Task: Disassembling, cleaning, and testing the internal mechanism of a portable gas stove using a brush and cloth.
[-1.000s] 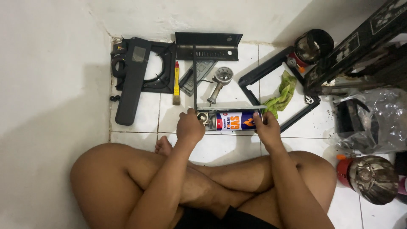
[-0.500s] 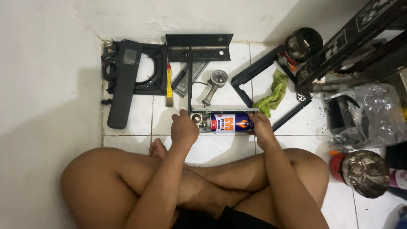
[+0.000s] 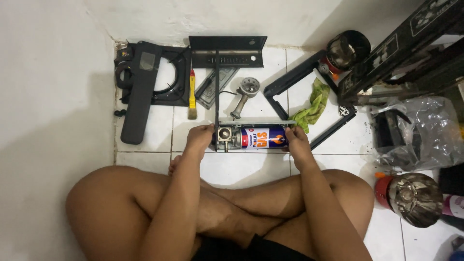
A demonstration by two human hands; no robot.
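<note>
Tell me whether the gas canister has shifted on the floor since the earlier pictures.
No. The gas canister lies just above the same tile seam and right of the yellow brush, as before, with the left hand and right hand at its ends; only the camera moved.

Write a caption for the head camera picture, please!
Both hands, left hand and right hand, grip a gas canister lying on white floor tiles.
</note>
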